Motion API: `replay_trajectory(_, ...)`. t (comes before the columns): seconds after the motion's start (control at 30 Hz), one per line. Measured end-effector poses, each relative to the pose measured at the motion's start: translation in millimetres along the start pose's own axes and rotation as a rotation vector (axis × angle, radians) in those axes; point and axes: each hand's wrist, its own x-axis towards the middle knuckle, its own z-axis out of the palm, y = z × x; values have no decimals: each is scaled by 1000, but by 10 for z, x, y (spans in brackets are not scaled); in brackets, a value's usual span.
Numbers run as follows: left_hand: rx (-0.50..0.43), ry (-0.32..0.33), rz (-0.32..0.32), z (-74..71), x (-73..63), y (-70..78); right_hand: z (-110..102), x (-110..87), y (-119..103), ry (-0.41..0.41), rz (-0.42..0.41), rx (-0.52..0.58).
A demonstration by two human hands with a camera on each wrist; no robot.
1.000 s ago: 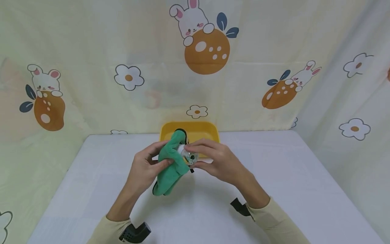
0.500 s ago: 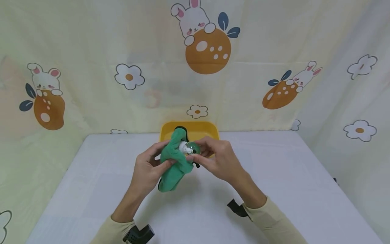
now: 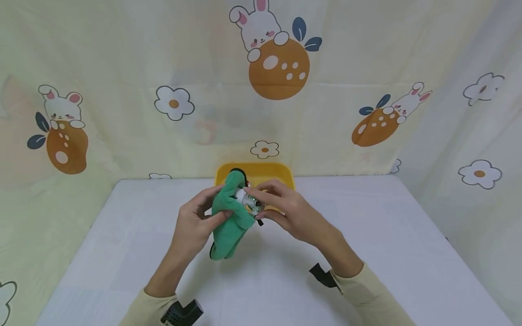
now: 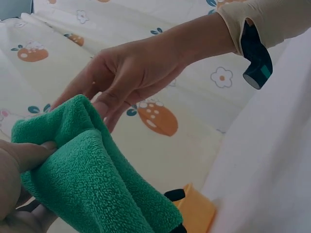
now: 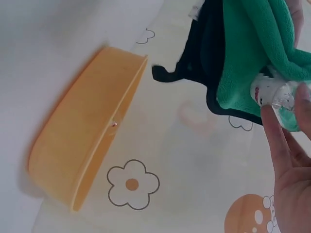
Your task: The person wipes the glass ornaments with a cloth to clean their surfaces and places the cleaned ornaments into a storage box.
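A green terry cloth with black edging is gripped between the thumb and fingers of my left hand. The cloth is folded round the white base of a small snow globe, whose clear dome with glittery bits inside sticks out to the right. My right hand holds the dome between thumb and fingers. In the right wrist view, the printed white base shows against the cloth, with a fingertip touching it. From the left wrist view the globe is hidden behind the cloth.
A yellow plastic tray stands at the back of the white table, just beyond both hands. A small thing shows at the tray's rim in the right wrist view. Behind hangs a curtain printed with rabbits and flowers.
The right fingers have shifted round the dome, turning the globe a little in the cloth. Half a second ago they lay farther right on it. The left hand keeps its grip, moving slightly left.
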Motion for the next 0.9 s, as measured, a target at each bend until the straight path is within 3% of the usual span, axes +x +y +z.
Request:
replay_trajectory(0.23, -1, -32, -32, -15, -6, 21, -85, 23, -5, -55, -131, -60)
replay_trajectory(0.5, 1, -66, -51, -21, -21, 20, -160, -2, -40, -141, -188, -130)
replay_trajectory(0.73, -36, -102, -26, -24, -37, 0, -104, -48, -10, -65, -184, -132)
replay_trajectory(0.9, -68, -106, -8, -13, -50, -20, -37, -67, 6, 0, -147, -26)
